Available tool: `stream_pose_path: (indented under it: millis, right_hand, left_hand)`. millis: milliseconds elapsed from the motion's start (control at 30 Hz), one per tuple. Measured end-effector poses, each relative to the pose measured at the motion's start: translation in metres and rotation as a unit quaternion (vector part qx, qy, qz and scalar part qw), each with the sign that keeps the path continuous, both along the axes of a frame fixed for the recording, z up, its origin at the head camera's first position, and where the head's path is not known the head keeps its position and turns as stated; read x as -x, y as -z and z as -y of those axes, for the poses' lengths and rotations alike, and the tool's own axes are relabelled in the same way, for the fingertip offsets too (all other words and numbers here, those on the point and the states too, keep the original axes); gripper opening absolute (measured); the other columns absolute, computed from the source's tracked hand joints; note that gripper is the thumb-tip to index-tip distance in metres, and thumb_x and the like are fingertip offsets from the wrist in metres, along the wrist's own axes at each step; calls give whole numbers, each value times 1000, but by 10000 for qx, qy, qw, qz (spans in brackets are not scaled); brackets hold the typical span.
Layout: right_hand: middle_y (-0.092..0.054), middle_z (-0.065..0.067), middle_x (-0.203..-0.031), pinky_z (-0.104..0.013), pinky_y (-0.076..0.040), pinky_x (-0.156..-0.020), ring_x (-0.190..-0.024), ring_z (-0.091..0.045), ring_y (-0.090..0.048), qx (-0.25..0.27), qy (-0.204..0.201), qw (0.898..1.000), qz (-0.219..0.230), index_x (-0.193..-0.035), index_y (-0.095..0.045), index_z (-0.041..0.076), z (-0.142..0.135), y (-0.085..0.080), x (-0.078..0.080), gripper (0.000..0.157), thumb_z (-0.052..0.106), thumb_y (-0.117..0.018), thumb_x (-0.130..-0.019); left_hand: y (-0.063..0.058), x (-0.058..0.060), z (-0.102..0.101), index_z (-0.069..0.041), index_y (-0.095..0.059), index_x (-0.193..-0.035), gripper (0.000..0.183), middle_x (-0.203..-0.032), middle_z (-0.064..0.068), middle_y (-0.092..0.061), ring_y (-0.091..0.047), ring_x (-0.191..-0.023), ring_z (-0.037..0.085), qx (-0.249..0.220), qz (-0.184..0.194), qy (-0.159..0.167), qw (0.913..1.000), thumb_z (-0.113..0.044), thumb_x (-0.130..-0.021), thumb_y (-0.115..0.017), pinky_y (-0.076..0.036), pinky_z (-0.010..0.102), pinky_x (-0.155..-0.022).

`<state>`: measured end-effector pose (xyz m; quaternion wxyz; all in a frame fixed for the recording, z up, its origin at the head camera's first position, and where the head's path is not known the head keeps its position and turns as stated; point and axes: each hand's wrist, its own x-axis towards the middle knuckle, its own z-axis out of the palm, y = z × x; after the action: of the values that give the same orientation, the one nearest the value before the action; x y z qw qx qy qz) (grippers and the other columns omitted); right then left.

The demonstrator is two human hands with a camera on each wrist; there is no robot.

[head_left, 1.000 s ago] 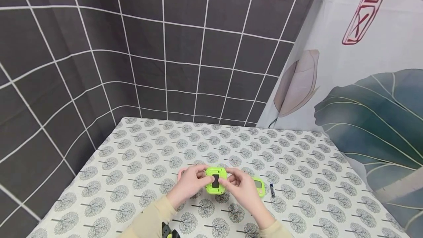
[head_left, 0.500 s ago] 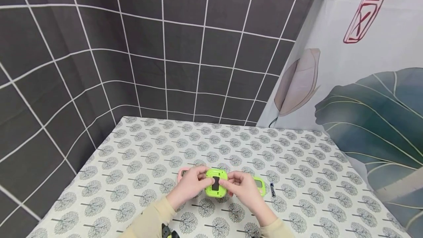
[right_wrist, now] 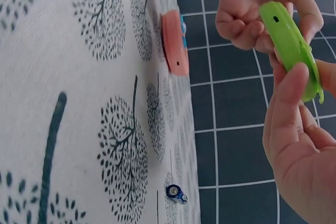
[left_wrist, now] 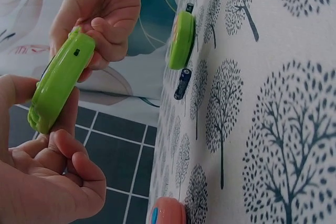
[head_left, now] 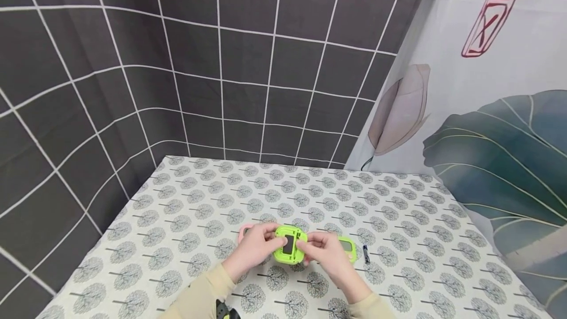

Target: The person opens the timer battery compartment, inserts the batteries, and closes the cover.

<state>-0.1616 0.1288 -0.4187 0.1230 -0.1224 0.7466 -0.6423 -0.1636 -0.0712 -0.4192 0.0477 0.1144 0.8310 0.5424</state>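
Both hands hold a small lime-green electronic device [head_left: 289, 247] above the table, its back with a dark rectangular panel turned up. My left hand [head_left: 257, 246] pinches the left edge, thumb on top. On the opposite side my right hand [head_left: 330, 254] pinches the right edge, where a narrow dark slot shows near the thumb. The left wrist view has the device [left_wrist: 63, 82] edge-on, tilted between the hands. A thin raised edge stands out along the device [right_wrist: 294, 51] in the right wrist view; whether it is a loose cover I cannot tell.
A second green device [head_left: 348, 248] with a grey screen lies right of the hands, with a dark battery [head_left: 366, 254] beside it. Another battery [left_wrist: 189, 8] shows past that device. Behind the left hand lies a pink device [head_left: 244, 232]. A grid-patterned curtain [head_left: 248, 92] borders the tree-print tablecloth [head_left: 212, 191].
My right thumb has shifted slightly right, from the dark panel to the device's right edge. A dark slot now shows there. The left hand's grip stays nearly the same.
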Motion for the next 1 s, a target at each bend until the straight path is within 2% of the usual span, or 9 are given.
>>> stream_pose_path:
  millis: [200,300,500,600,700,867,1000]
  right_hand:
    - [-70,-11,-83,-24,-55,-64,-62,-9,-62,27,-248,9997,-27,-108,-59,-14,-4,0,1,36,14,-65,-88]
    - [-70,-14,-85,-26,-56,-64,-62,-10,-62,-83,-137,9998,-96,-110,-59,-14,-4,-1,1,37,15,-66,-88]
    - [-64,-13,-86,-28,-56,-61,-62,-11,-60,-188,438,9980,-414,-119,-54,-3,-2,-3,-1,44,10,-72,-81]
    - [-61,-14,-84,-29,-55,-59,-62,-10,-58,-162,530,9961,-683,-114,-55,-1,-2,-4,-1,39,5,-73,-79]
    - [-61,-15,-81,-28,-55,-58,-61,-10,-58,-145,452,9956,-807,-107,-57,-2,-2,-3,0,33,4,-72,-79]
    - [-63,-15,-80,-28,-55,-60,-62,-13,-59,-108,324,9975,-617,-108,-54,-4,-3,-3,0,33,3,-71,-80]
    - [-63,-14,-81,-29,-56,-63,-63,-14,-60,-159,379,9985,-374,-112,-55,-3,-5,-5,-1,35,4,-70,-81]
  left_hand:
    - [1,2,1,2,-60,-120,44,-88,5,-69,-59,-72,11,-154,27,55,9999,-21,-84,-68,-50,22,-63]
    - [0,2,1,2,-60,-120,44,-91,8,-70,-61,-74,11,-225,94,67,9997,-22,-84,-68,-52,23,-64]
    - [0,2,0,3,-58,-123,48,-98,12,-71,-65,-78,12,-172,166,-111,9997,-24,-84,-67,-53,23,-66]
    - [0,1,0,3,-59,-121,46,-100,14,-71,-67,-81,14,-173,158,-119,9997,-23,-84,-67,-53,24,-68]
    - [0,1,1,2,-60,-120,45,-103,15,-70,-68,-85,18,-179,138,-99,9997,-23,-84,-67,-54,26,-72]
    - [0,0,1,3,-59,-122,47,-107,17,-69,-68,-93,24,-167,149,-119,9997,-24,-84,-67,-55,32,-79]
    - [2,0,2,1,-61,-119,43,-104,15,-70,-69,-90,21,-261,184,-105,9994,-24,-84,-67,-55,32,-78]
